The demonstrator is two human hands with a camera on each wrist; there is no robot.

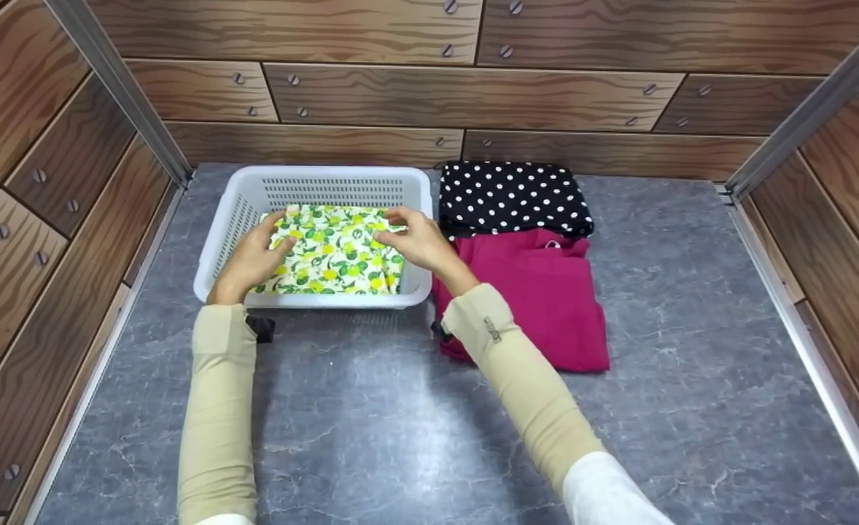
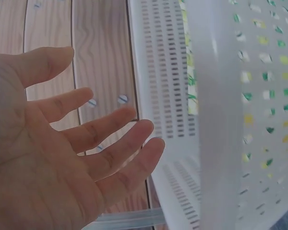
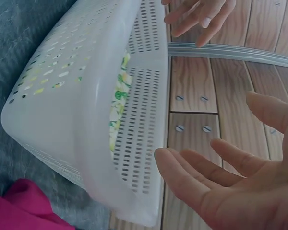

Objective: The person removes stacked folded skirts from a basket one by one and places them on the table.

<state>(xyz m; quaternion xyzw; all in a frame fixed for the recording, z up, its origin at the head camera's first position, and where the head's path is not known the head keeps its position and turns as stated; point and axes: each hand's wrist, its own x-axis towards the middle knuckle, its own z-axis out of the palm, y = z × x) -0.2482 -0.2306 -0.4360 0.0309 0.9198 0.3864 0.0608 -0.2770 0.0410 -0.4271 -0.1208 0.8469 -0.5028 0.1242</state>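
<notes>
A: Under your hands lies a folded white cotton-like cloth printed with yellow fruit and green leaves (image 1: 335, 255). It sits inside the white rectangular plastic basket with slotted walls (image 1: 327, 301), below your grips and between them.

B: Your left grip (image 1: 257, 251) hangs over the cloth's left end, and your right grip (image 1: 416, 240) over its right end. Can you call one nearer?

A: Not plainly; you have them about evenly placed. Seen from your head, the cloth looks longer from left to right, along the basket's long side, so your grips face its two short ends.

B: Both of your grips are wide, fingers spread and holding nothing. Your wrist views show them above the basket's rim, apart from the cloth.

A: To the basket's right, on the grey marbled table (image 1: 692, 328), you have a folded black cloth with white dots (image 1: 513, 193) and, nearer you, a folded magenta cloth (image 1: 539, 299).

B: Any brand or writing you can read?

A: None. A small pale mark (image 1: 553, 244) at the magenta cloth's far edge may be a label, and your beige right sleeve (image 1: 535, 386) bears a dark mark (image 1: 491, 329); you can't make out either.
</notes>
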